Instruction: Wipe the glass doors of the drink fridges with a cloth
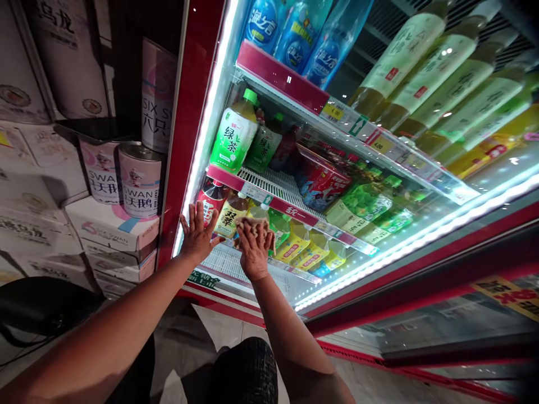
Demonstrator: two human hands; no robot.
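Observation:
My left hand [196,233] lies flat with fingers spread against the glass door [379,235] of a lit drinks cooler, near the red frame [191,112]. My right hand [254,247] presses a folded beige cloth [253,223] against the same glass, just right of the left hand. Behind the glass at hand height stand bottles on a lower shelf, among them a red-capped brown bottle [211,199] and a yellow-labelled tea bottle [231,216]. One shelf up stands a green tea bottle [233,134].
Stacked white cartons [112,227] and pink-and-white cans [138,179] stand left of the cooler. Upper shelves hold blue bottles [295,33] and pale green bottles [429,67] with price tags [332,111]. A dark bag or seat [42,306] sits low left on the tiled floor.

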